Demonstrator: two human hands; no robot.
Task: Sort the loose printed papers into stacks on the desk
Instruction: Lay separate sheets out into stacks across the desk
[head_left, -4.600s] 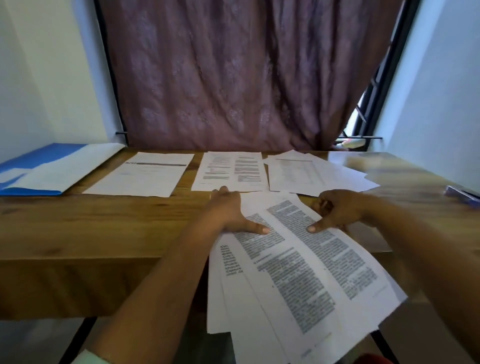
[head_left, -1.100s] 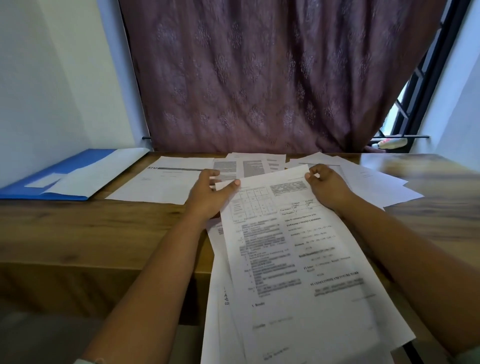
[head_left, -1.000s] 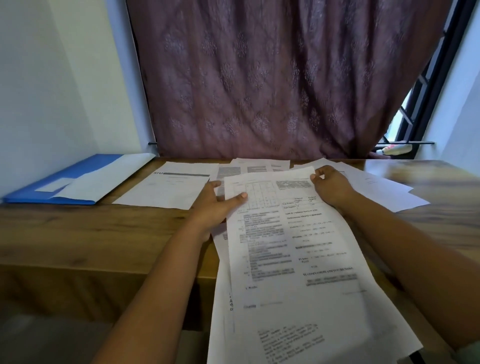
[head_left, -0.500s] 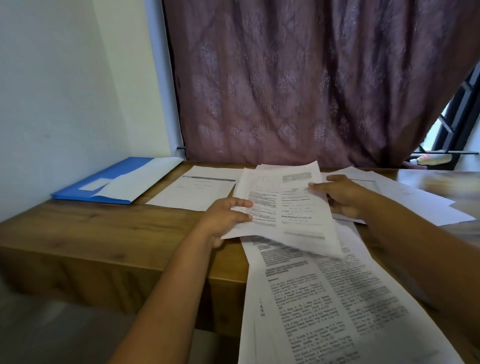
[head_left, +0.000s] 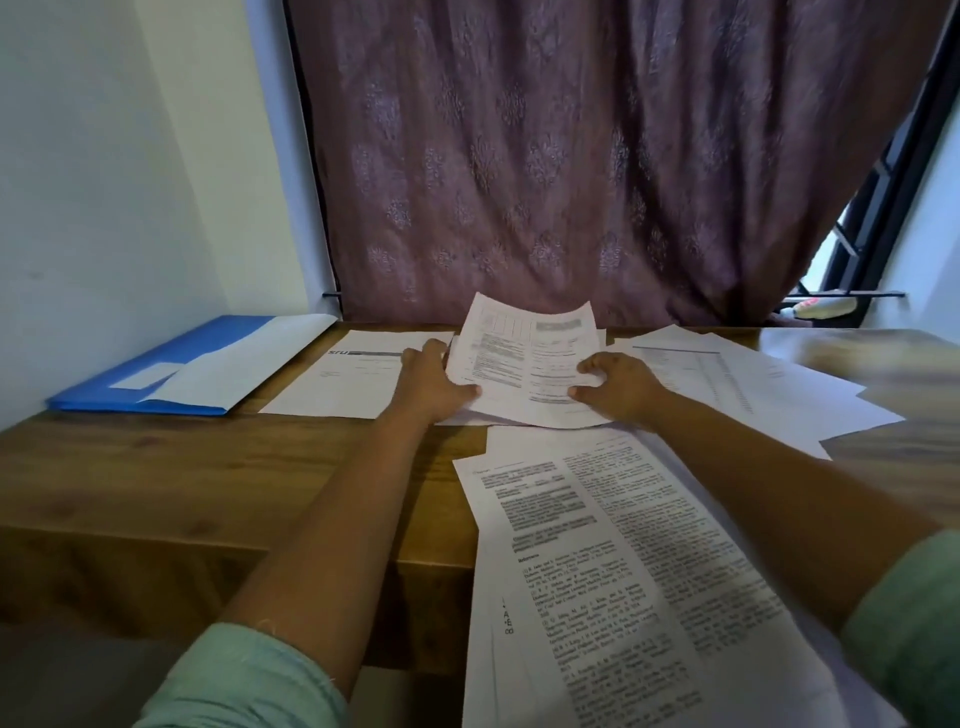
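Note:
A printed sheet with a table at its top (head_left: 524, 353) lies bowed over the middle stack at the back of the wooden desk (head_left: 208, 467). My left hand (head_left: 431, 384) grips its left edge, thumb on top. My right hand (head_left: 618, 384) holds its right edge with curled fingers. A loose pile of two-column printed papers (head_left: 623, 571) hangs over the desk's front edge below my arms. Left of the middle stack lies a sheet with a dark header bar (head_left: 348, 379). A fanned stack of sheets (head_left: 737, 384) spreads out to the right.
A blue folder with a white sheet on it (head_left: 182, 369) lies at the back left against the wall. A purple curtain (head_left: 571, 156) hangs right behind the desk. A window frame (head_left: 883, 208) shows at the right.
Both hands have carried the table sheet away from the near pile and lowered it onto the middle stack at the back. The view has swung left and closer.

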